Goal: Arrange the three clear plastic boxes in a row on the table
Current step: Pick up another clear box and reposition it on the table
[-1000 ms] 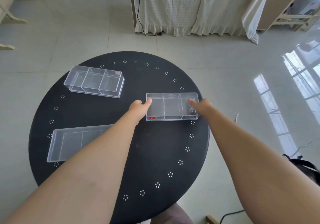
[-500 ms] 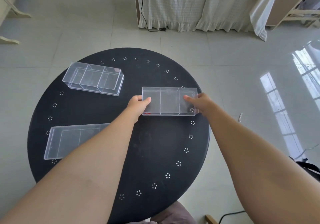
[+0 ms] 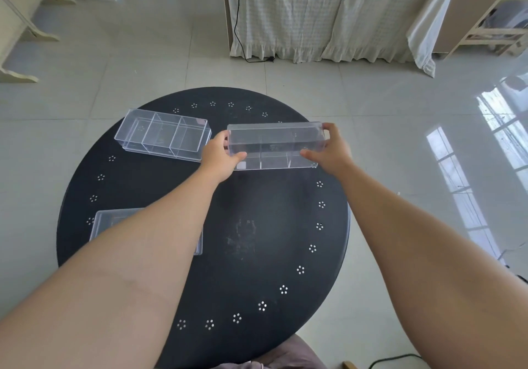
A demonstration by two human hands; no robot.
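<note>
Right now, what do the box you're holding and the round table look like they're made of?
Held box: clear rigid plastic, glossy; the table shows through its walls and dividers. Table: looks like black painted metal, matte, with punched hole clusters near its rim, though coated wood is possible.

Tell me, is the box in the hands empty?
Empty. The held box is clear, and only its dividers and the black table show through it.
</note>
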